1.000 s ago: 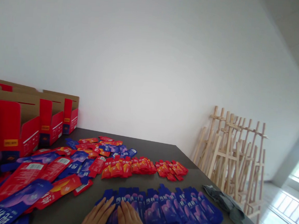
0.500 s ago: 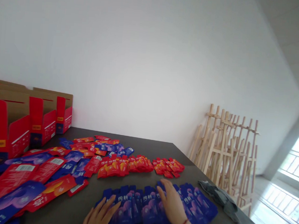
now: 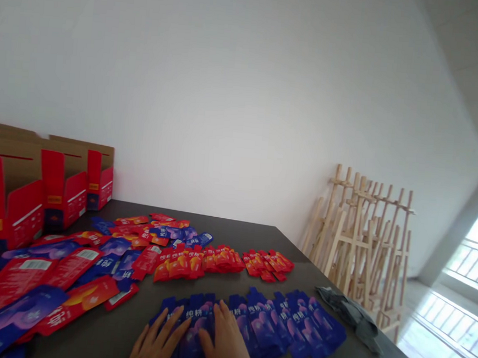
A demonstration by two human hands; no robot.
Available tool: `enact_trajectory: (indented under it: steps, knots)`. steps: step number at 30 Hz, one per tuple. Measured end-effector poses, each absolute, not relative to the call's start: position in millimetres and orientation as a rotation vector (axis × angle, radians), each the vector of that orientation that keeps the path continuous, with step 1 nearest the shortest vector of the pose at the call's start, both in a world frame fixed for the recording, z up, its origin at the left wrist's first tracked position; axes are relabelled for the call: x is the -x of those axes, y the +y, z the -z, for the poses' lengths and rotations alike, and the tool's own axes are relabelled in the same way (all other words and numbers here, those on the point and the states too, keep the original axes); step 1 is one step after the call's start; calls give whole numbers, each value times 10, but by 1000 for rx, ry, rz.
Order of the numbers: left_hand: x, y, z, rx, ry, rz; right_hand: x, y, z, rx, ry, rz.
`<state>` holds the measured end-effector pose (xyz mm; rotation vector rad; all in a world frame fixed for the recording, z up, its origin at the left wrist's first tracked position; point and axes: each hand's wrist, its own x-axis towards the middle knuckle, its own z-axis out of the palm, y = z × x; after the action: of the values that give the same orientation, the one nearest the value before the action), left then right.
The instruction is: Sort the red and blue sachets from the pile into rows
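A row of overlapping blue pouches [image 3: 266, 324] with pale lettering and purple fruit pictures lies across the near part of the dark table. My left hand [image 3: 156, 342] rests at the row's left end, its fingers spread over the pouches. Close beside it, my right hand [image 3: 228, 345] lies palm down on the same row, thumb apart from the fingers. Neither hand is closed round a pouch; what lies beneath the palms is hidden. Behind the blue row sit groups of overlapping red pouches [image 3: 222, 259] with orange fruit pictures.
Mixed red and blue pouches are heaped loosely at left, including a large red pouch [image 3: 18, 283]. Red cardboard boxes [image 3: 65, 201] stand open behind them. A grey cloth [image 3: 350, 313] lies by the table's right edge. Wooden easels [image 3: 356, 243] lean against the white wall.
My right hand has moved left along the blue row, from its middle to near my left hand, uncovering pouches there. My left hand has hardly moved.
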<state>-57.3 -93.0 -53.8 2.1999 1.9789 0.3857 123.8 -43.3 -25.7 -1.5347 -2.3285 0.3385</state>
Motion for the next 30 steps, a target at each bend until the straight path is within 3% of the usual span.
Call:
enact_trajectory:
  steps: [12,24,30]
  knots:
    - [145,-625,747,-2143,1892,-539,-1154,-290,78,1639,-2350,-468]
    - [291,-409,1170,-2276,1831,-714,-1169,-170,585,1586,-2371,-418]
    - [338,-377,1274,-2267,1713,-915,-1070,-297,197,1607,-2399,-305]
